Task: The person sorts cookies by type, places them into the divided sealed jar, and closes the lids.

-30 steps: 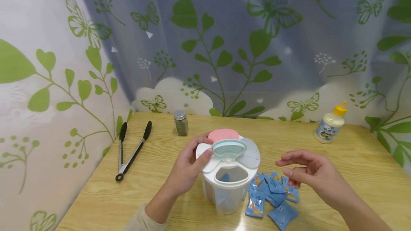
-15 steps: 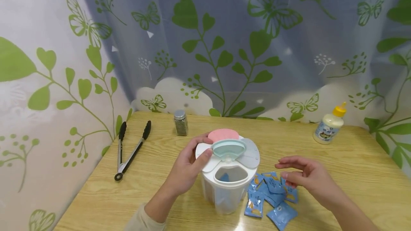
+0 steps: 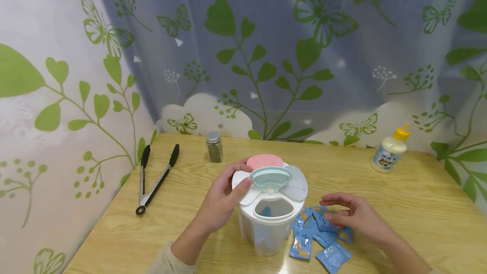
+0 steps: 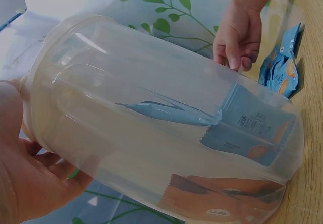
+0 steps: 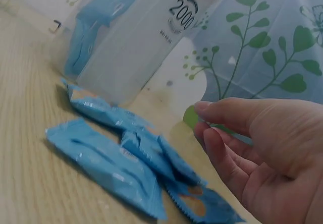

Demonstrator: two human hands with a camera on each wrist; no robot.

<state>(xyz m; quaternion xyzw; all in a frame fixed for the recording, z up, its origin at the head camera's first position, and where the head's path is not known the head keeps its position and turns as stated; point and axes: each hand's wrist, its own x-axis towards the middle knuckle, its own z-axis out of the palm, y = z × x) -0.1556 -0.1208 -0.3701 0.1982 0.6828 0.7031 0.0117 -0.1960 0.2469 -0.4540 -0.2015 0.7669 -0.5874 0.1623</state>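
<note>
A translucent divided storage canister (image 3: pixel 268 238) stands on the table, its white lid carrying pink, grey and white flaps. Its mint flap (image 3: pixel 272 178) is raised, exposing an opening. My left hand (image 3: pixel 222 200) grips the lid's left side, thumb on top and fingers around the edge. Through the wall, the left wrist view shows blue packets (image 4: pixel 252 125) and an orange-brown packet (image 4: pixel 222 199) in separate compartments. Several blue snack packets (image 3: pixel 333 255) lie heaped to the canister's right. Over the heap's far right side hovers my right hand (image 3: pixel 359 219), fingers loosely bent, with nothing in them.
Black-tipped metal tongs (image 3: pixel 156 187) lie spread at the left. A small glass jar (image 3: pixel 214 149) with a silver cap stands behind the canister. Toward the back right is a yellow-capped bottle (image 3: pixel 387 154). A leaf-patterned curtain (image 3: pixel 274 75) hangs behind the table.
My right hand has lowered and moved left, closer over the blue packets. The left hand and the canister have stayed in place.
</note>
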